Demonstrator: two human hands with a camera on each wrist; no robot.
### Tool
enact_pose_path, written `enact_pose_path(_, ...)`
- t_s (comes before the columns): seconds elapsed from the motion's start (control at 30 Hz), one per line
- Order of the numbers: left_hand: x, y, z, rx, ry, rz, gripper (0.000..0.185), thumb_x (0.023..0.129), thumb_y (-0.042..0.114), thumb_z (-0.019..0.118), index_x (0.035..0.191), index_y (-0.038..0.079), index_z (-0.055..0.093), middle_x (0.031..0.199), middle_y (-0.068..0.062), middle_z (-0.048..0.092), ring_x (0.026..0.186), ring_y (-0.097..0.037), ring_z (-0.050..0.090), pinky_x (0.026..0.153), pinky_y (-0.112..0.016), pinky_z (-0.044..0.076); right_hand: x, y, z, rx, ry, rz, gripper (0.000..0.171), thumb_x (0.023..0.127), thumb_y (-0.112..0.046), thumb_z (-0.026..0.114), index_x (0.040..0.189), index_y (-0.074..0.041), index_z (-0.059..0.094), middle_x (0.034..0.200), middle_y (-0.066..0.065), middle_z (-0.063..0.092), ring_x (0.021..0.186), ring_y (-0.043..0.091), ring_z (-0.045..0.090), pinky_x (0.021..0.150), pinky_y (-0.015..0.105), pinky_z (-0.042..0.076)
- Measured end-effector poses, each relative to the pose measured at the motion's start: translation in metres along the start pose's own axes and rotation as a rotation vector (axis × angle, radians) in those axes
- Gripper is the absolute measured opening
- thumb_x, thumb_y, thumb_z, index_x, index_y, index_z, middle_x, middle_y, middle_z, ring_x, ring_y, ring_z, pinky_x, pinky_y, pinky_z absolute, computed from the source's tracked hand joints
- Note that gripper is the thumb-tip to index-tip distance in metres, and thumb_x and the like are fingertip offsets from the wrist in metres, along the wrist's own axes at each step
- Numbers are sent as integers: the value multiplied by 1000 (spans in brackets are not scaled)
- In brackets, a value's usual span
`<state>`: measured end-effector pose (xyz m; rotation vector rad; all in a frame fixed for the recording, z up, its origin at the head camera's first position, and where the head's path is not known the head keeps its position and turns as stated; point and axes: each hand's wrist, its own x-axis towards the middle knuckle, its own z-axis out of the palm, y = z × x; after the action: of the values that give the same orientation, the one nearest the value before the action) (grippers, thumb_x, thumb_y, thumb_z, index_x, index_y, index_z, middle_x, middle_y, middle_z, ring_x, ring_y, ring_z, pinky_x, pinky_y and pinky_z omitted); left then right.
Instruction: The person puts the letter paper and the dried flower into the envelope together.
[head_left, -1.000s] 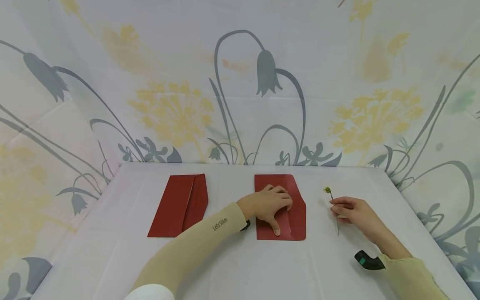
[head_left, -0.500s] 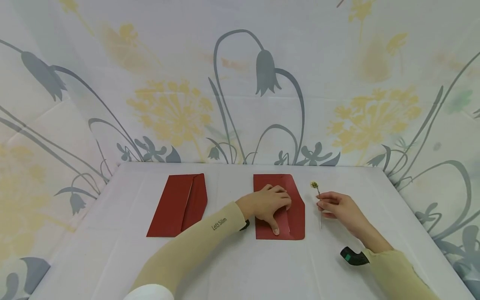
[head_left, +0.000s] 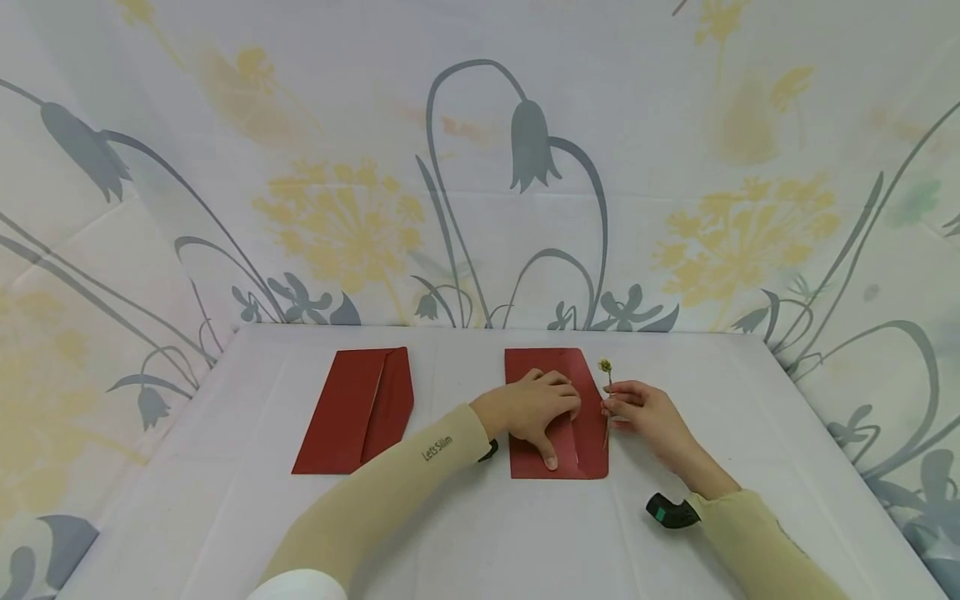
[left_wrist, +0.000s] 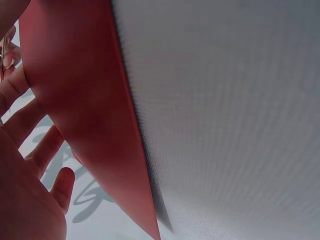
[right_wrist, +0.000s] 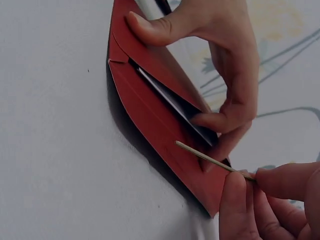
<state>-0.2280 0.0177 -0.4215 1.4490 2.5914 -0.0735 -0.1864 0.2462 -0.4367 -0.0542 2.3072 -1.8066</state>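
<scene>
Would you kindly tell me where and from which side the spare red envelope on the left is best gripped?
Probably by the raised flap on its right side, coming from the right: the left envelope lies flat on the table, and the flap edge looks slightly lifted, giving fingers a lip.

The head view looks forward and down from above the table (head_left: 480, 533), taking in both arms. The left wrist view sits low and very close, looking along the envelope (left_wrist: 85, 100). The right wrist view, also close, faces the same envelope (right_wrist: 150, 115).
</scene>
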Motion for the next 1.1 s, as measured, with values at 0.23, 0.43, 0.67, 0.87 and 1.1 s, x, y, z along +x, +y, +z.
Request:
enact_pose_path(0.23,0,0,1,2,7,-8,67,68,72,76,113,27,54,139,11,48,136,-15,30,106,-37,31,8,4,17,44,15,-18,36,100,-6,58,127,14,49,105,16,66,87,9,67,76,28,58)
enact_pose_path(0.43,0,1,1,10,-4,-19,70,69,72,75,118,28,56,141,11,48,138,-15,30,106,-38,31,12,1,29,35,82,-5,33,99,-7,59,126,11,52,104,15,67,85,10,67,76,27,58)
enact_pose_path(0.67,0,2,0,14,-7,-21,69,69,72,75,119,29,56,139,11,49,138,-15,30,106,-39,31,15,-1,40,32,126,-7,32,101,-9,57,127,10,51,116,20,64,84,8,66,75,25,57)
enact_pose_path(0.87,0,1,0,6,-2,-18,70,68,71,76,121,29,55,139,12,49,138,-15,30,107,-39,31,19,2,38,98,124,37,33,102,-10,54,128,10,50,106,11,66,83,7,65,74,25,57)
enact_pose_path(1.1,-1,1,0,-7,-1,-11,69,68,71,76,120,30,55,139,12,49,138,-15,29,107,-39,30,20,1,36,153,123,38,37,102,-10,53,131,11,46,99,5,66,83,6,65,74,25,57)
